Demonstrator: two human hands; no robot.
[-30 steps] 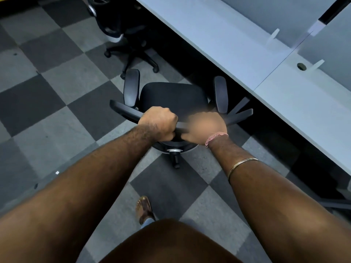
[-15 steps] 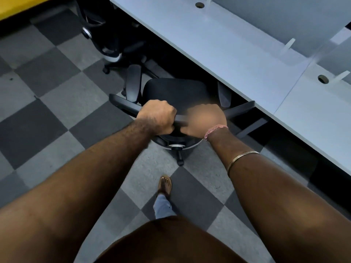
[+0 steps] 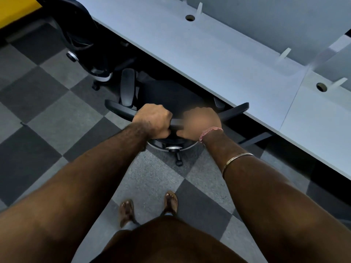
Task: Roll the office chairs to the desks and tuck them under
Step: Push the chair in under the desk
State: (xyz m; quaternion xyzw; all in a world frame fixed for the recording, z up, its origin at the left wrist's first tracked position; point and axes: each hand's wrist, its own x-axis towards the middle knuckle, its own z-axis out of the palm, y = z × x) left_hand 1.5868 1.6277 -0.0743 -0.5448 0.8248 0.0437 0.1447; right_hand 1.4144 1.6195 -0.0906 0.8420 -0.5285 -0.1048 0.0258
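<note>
1. The left hand (image 3: 153, 120) has its fingers curled tightly round the top edge of the backrest of the black office chair (image 3: 167, 95), gripping it just left of the middle.
2. The right hand (image 3: 201, 122) sits just beside the left on the same backrest edge; it is blurred, but the fingers appear wrapped round the edge, thumb tucked beneath.
3. A pink thread band (image 3: 209, 130) circles the right wrist, and a thin metal bangle (image 3: 237, 161) rides higher on that forearm.
4. The chair's seat is partly under the near edge of the pale grey surface (image 3: 218, 57). Its right armrest is mostly hidden beneath that edge, while its left armrest (image 3: 127, 86) is in plain view.
5. The backrest stays outside the surface's edge, with the chair's hub and one caster (image 3: 178, 163) visible below the hands.
6. A second office chair (image 3: 83, 40) stands to the far left, close to the same surface and near the first chair.
7. Two round cable holes (image 3: 190, 17) show on the surface, along with white partition brackets further back.
8. The floor (image 3: 47, 114) is carpet in a light and dark grey check.
9. Two sandalled feet (image 3: 150, 207) stand on the near floor, behind the chair.
</note>
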